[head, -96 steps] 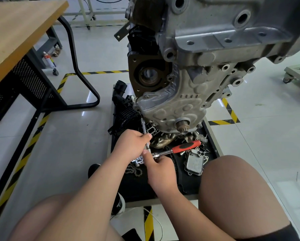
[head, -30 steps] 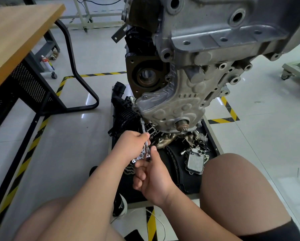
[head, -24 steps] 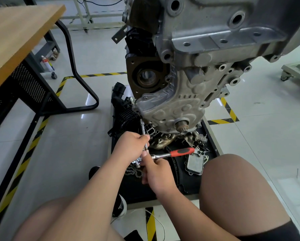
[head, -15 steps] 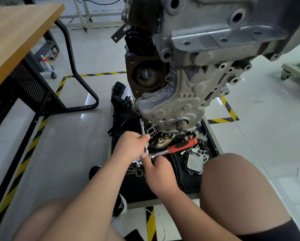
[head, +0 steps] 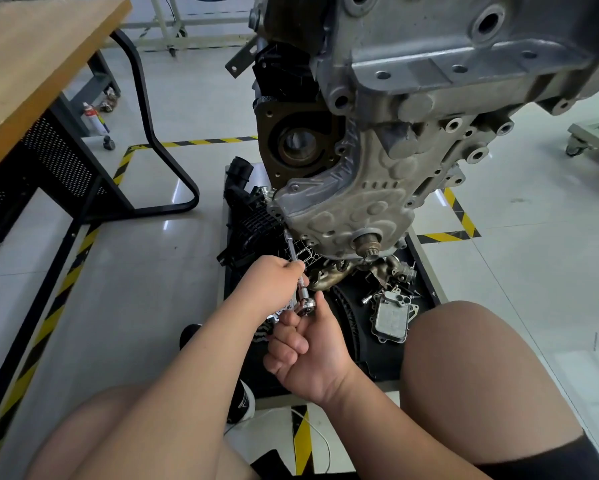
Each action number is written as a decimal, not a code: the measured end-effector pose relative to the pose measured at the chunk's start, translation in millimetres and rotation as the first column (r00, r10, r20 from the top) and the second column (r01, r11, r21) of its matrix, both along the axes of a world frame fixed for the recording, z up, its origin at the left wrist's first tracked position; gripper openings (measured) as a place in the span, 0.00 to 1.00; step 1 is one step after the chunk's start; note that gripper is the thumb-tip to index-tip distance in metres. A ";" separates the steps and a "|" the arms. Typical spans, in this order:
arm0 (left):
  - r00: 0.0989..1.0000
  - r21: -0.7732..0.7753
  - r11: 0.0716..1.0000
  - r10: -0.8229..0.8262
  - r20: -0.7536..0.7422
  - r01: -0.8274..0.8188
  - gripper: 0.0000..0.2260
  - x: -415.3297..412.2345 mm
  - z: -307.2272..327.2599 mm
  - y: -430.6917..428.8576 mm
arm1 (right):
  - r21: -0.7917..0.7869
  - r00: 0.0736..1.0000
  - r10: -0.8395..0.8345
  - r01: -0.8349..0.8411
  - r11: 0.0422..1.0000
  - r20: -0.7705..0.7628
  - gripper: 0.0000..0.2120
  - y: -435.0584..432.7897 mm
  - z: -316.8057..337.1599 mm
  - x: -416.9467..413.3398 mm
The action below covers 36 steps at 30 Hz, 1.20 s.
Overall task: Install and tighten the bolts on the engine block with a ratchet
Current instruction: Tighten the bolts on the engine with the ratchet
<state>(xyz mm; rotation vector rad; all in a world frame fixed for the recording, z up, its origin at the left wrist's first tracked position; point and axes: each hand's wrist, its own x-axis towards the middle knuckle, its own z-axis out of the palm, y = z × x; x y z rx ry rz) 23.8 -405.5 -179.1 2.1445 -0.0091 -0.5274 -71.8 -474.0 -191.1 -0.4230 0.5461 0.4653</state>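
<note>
A: Hands?
B: L hand (head: pixel 274 282) is curled round the ext. bar (head: pixel 295 259), mid-shaft. R hand (head: pixel 312 351) is a fist gripping the ratchet (head: pixel 306 304); the chrome head sticks out above the fingers, handle hidden in the fist.
A: Where's the tool vs. the block?
B: Ext. bar runs up and left from the ratchet head. Its tip touches the lower-left edge of the ribbed cover (head: pixel 353 209) on the engine block (head: pixel 429 98). Can't see the bolt itself.
A: Under it?
B: Black tray (head: pixel 346 299) on the floor, w/ loose parts: black plastic manifold (head: pixel 249 220) at left, brown exhaust manifold (head: pixel 329 273) just beside the hands, finned cooler (head: pixel 391 317) at right.
A: Further out?
B: Bare knees either side, wooden worktop (head: pixel 31 64) far left, yellow-black floor tape (head: pixel 48 323).
</note>
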 end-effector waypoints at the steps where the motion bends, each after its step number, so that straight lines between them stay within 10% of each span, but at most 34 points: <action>1: 1.000 -0.006 1.000 0.009 0.014 -0.009 0.18 -0.4 -0.2 0.1 | 0.009 1.000 -0.005 0.005 1.000 -0.002 0.32 0.5 1.2 -0.4; 15: 0.996 0.021 0.999 0.039 0.075 -0.041 0.19 -2.9 3.0 2.4 | -0.478 0.999 0.010 0.012 0.878 0.044 0.31 2.2 -7.4 1.1; 25: 0.996 0.044 0.999 0.021 0.083 -0.025 0.19 -2.2 0.2 0.9 | -0.965 0.980 0.120 0.129 0.228 0.160 0.16 -4.3 -19.0 -4.5; 30: 0.997 0.006 0.999 0.034 0.068 -0.034 0.19 0.9 -1.1 2.5 | -0.794 0.979 0.042 0.137 0.593 0.200 0.22 0.3 -14.5 -2.0; 33: 0.995 -0.095 0.993 0.055 -0.079 -0.062 0.16 4.7 -1.1 2.0 | -0.422 0.993 -0.077 0.110 0.900 0.093 0.28 2.0 -7.3 0.9; 36: 0.988 -0.107 0.993 0.030 -0.149 -0.046 0.16 5.9 -3.5 1.4 | -0.063 0.992 -0.121 0.119 0.991 -0.019 0.32 -0.2 -1.7 2.1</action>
